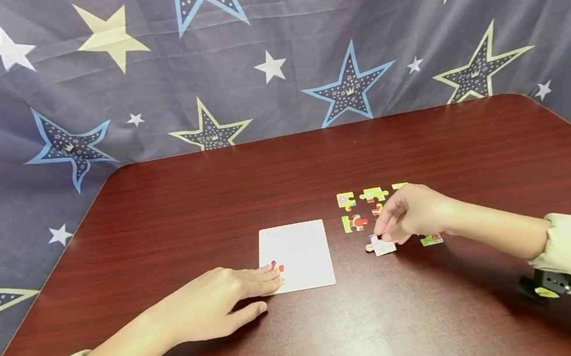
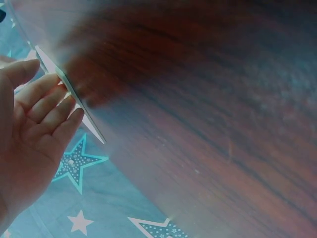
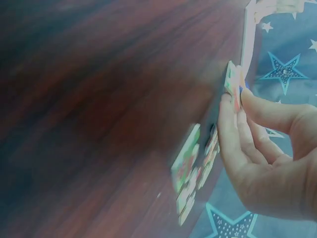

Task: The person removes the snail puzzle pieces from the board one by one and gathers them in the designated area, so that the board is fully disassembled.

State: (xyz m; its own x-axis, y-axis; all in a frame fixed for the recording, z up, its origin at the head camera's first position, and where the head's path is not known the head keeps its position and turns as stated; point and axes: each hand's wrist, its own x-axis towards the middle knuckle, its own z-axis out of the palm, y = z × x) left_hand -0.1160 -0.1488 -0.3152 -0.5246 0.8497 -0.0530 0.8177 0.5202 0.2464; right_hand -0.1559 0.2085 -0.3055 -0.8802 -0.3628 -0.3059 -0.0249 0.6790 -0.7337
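My left hand lies with its fingers extended over the lower left corner of a white square puzzle board. Its fingertips rest on a small colourful puzzle piece in that corner and partly cover it. In the left wrist view the fingers reach straight to the board's edge. To the right of the board, my right hand pinches a jigsaw piece between thumb and fingers. The right wrist view shows this piece gripped by its edge.
Behind and beside the right hand lie several loose puzzle pieces, among them a yellow-green one, one with red on it and a green one. All are on a dark red wooden table. A star-patterned cloth hangs behind it.
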